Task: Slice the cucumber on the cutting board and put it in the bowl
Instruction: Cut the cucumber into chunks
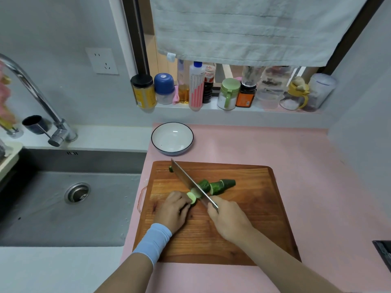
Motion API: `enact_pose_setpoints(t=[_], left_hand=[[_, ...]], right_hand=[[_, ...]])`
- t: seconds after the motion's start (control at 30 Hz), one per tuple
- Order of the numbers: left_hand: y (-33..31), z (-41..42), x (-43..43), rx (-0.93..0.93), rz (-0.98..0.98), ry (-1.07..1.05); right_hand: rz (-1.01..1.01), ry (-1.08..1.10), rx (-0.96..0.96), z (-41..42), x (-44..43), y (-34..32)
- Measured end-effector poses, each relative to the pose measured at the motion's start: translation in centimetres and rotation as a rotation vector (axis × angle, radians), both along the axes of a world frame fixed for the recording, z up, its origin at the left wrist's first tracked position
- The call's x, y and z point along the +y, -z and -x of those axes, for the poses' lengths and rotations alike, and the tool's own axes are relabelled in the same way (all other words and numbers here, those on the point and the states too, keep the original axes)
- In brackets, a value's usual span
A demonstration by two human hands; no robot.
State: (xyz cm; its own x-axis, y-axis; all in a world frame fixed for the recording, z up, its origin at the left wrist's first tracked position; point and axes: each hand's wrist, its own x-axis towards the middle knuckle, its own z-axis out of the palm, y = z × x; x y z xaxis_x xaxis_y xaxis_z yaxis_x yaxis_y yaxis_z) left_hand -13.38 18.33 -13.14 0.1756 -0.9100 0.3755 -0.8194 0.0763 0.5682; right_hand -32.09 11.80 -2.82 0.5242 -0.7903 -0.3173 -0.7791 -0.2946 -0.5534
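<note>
The cucumber probably handles firm but slick and prone to rolling, so it is best pinned close to the cut. It has dark green skin and pale flesh, and lies in chunks mid cutting board. The left hand curls over its near end. The right hand grips the knife.
</note>
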Motion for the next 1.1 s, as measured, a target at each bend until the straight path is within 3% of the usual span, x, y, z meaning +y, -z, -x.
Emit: enact_pose_setpoints(t=[0.2,0.47,1.1], left_hand=[[0.0,-0.3,-0.3,-0.04,-0.006,0.05],[-1.1,-0.8,-1.4,-0.148,-0.17,0.078],[-0.7,-1.0,-1.4,-0.077,-0.164,0.048]], right_hand=[[0.014,-0.046,0.031,-0.1,0.7,-0.5],[0.029,-0.045,0.077,0.1,1.1,-0.8],[-0.034,-0.126,0.186,-1.5,0.0,-1.3]])
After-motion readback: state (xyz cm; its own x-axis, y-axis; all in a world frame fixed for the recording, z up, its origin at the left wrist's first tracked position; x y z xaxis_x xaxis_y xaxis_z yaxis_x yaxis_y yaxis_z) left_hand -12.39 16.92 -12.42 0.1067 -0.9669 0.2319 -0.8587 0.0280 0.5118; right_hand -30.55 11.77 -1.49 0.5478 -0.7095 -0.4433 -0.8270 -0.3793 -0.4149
